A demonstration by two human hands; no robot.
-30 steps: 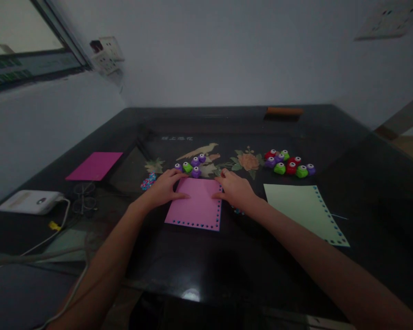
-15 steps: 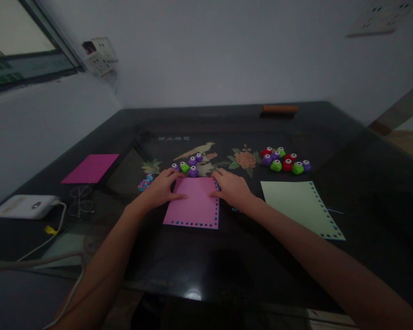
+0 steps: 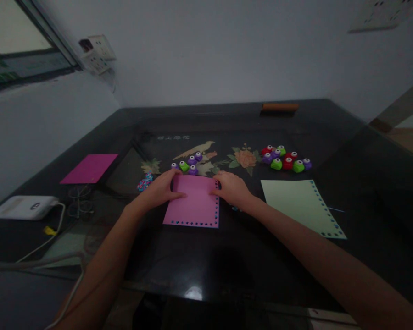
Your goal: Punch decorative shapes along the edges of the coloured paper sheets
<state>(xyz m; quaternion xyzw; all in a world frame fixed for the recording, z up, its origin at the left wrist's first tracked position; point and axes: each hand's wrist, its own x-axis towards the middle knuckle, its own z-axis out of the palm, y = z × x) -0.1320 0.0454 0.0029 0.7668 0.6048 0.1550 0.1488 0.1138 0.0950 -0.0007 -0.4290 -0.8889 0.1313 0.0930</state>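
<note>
A pink paper sheet (image 3: 192, 206) lies on the dark table in front of me, with small dark blue gems in a row along its bottom and right edges. My left hand (image 3: 162, 187) grips its upper left side, the thumb lying on top of the paper. At the upper right side my right hand (image 3: 229, 187) holds it, thumb on the paper and fingers bent at the edge, covering part of the gem row. Just behind the sheet sit several purple and green toy pieces with eye-like tops (image 3: 192, 160). A clump of pink and blue beads (image 3: 145, 182) is left of my left hand.
A pale green sheet (image 3: 296, 201) with gems on two edges lies right, beside my right forearm. Beyond it is a cluster of red, green and purple eye-topped pieces (image 3: 287, 163). Left are a magenta sheet (image 3: 89, 168) and a white power bank (image 3: 25, 207) with a cable.
My right fingers have bent and shifted slightly at the sheet's upper right corner. The left hand keeps its grip, and the sheet lies in nearly the same place.
</note>
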